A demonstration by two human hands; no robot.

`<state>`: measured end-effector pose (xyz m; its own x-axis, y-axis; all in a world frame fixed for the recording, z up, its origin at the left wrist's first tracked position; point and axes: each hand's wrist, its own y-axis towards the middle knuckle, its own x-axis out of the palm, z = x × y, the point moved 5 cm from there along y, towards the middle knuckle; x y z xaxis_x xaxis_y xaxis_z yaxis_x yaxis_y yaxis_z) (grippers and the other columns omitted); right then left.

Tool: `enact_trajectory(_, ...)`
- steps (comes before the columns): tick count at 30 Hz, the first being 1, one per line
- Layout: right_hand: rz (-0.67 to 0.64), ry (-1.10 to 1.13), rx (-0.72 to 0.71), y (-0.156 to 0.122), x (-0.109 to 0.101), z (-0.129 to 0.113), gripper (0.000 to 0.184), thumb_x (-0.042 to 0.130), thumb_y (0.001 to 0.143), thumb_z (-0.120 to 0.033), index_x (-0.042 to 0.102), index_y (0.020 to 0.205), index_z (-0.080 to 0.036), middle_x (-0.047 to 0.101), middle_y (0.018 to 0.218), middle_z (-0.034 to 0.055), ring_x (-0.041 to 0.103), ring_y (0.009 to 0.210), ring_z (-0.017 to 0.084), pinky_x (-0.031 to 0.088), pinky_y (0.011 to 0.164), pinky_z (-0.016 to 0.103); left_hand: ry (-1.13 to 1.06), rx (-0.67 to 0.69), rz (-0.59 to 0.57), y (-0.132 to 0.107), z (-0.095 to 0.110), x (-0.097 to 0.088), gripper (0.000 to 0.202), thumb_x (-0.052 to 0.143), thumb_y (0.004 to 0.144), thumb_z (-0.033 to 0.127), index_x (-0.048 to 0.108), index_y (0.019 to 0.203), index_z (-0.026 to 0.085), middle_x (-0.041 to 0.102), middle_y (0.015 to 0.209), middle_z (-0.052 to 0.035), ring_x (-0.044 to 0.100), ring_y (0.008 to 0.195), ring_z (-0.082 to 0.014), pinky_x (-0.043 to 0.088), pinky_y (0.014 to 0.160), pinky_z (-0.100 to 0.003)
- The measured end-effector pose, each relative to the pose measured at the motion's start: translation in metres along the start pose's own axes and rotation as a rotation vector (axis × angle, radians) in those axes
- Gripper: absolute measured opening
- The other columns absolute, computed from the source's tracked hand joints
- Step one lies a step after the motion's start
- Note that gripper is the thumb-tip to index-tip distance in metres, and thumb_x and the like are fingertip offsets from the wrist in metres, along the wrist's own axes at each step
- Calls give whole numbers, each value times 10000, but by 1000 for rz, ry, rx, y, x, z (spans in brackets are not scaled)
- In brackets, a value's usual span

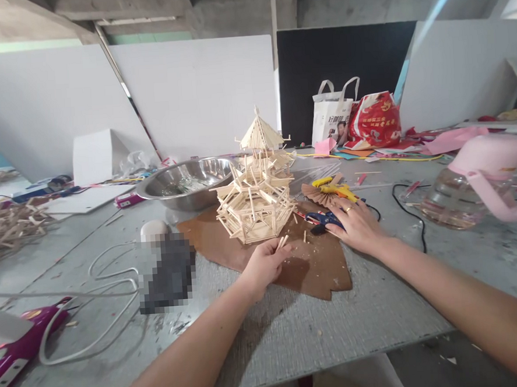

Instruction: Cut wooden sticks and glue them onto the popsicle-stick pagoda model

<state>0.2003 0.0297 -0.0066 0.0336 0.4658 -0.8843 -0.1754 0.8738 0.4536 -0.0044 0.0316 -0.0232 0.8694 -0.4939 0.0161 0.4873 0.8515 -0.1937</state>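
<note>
My left hand (266,264) pinches a few short wooden sticks (283,242) in front of a model pagoda (255,202) built of thin pale sticks. The pagoda stands upright on a brown sheet (309,269), its tiers narrowing to a pointed roof. At the sheet's right side, my right hand (357,225) has its thumb and fingers around a blue-handled tool (324,218) that looks like pliers; the hand partly covers it. Just behind that hand lie a yellow glue gun (338,190) and a folded brown paper fan (317,194). Stick scraps dot the sheet.
A steel basin (188,183) stands behind the pagoda at left. White cable (93,356) loops near a purple tool (29,342). To the right is a pink-lidded jug (457,193) beside a black cord (422,230). Bags (374,122) and coloured paper line the back.
</note>
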Motion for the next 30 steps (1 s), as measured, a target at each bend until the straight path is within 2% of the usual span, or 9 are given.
enact_trajectory(5, 87, 305, -219, 0, -33, -32, 311, 374, 795, -410, 582, 767, -181, 586, 874, 79, 485, 903, 203, 250, 902, 389, 66, 51, 57, -2, 6, -1, 300, 580, 650, 413, 434, 639, 151, 292, 459, 87, 218, 364, -7, 126, 364, -174)
enact_trajectory(10, 32, 641, 57, 8, -43, -33, 346, 380, 764, -383, 345, 471, -201, 482, 598, 23, 460, 617, 139, 375, 654, 272, 60, 76, 72, -4, 10, -3, 302, 583, 647, 404, 419, 611, 152, 276, 448, 89, 214, 373, -11, 148, 378, -173)
enact_trajectory(14, 5, 1002, 110, 11, -37, -22, 262, 426, 697, -340, 327, 501, -197, 533, 747, 34, 492, 668, 137, 388, 677, 273, 20, 43, 65, -3, 7, -4, 306, 587, 644, 413, 424, 617, 155, 236, 428, 96, 193, 359, -10, 120, 372, -173)
enact_trajectory(16, -32, 1145, 98, 9, -30, -16, 142, 449, 662, -332, 452, 668, -190, 542, 945, 53, 523, 751, 150, 394, 709, 282, 5, 34, 76, -1, 5, -6, 306, 571, 651, 438, 467, 664, 151, 213, 424, 100, 178, 350, -11, 112, 366, -173)
enact_trajectory(17, -57, 1161, 109, 8, -26, -13, 195, 451, 658, -328, 482, 789, -188, 534, 1005, 61, 532, 771, 154, 397, 708, 282, -4, 34, 82, 0, 4, -6, 316, 559, 656, 452, 486, 686, 146, 206, 423, 101, 174, 346, -12, 116, 361, -173)
enact_trajectory(19, -90, 1030, 168, 6, -18, -6, 287, 439, 675, -319, 500, 920, -181, 563, 979, 64, 542, 744, 153, 397, 674, 270, -20, 44, 94, 1, 3, -7, 339, 531, 672, 473, 509, 713, 137, 210, 423, 99, 185, 339, -16, 138, 352, -174)
enact_trajectory(24, -232, 397, 244, 3, -8, 5, 238, 417, 723, -350, 600, 689, -200, 616, 665, 29, 542, 631, 166, 339, 547, 250, 25, 80, 129, 0, 6, -8, 353, 465, 720, 467, 538, 765, 124, 338, 447, 73, 317, 349, -32, 243, 368, -173)
enact_trajectory(27, -406, 230, 230, 1, -4, 0, 279, 420, 731, -396, 617, 655, -213, 631, 676, 45, 566, 665, 197, 328, 520, 256, 37, 74, 123, -1, 6, -8, 364, 461, 722, 468, 548, 792, 122, 395, 475, 61, 354, 361, -37, 275, 379, -175)
enact_trajectory(30, -441, 107, 248, -1, -4, -5, 275, 420, 743, -374, 634, 705, -204, 640, 749, 80, 580, 729, 228, 357, 552, 278, 35, 85, 113, 0, 6, -8, 352, 470, 720, 455, 546, 800, 121, 411, 487, 58, 364, 364, -37, 283, 378, -171)
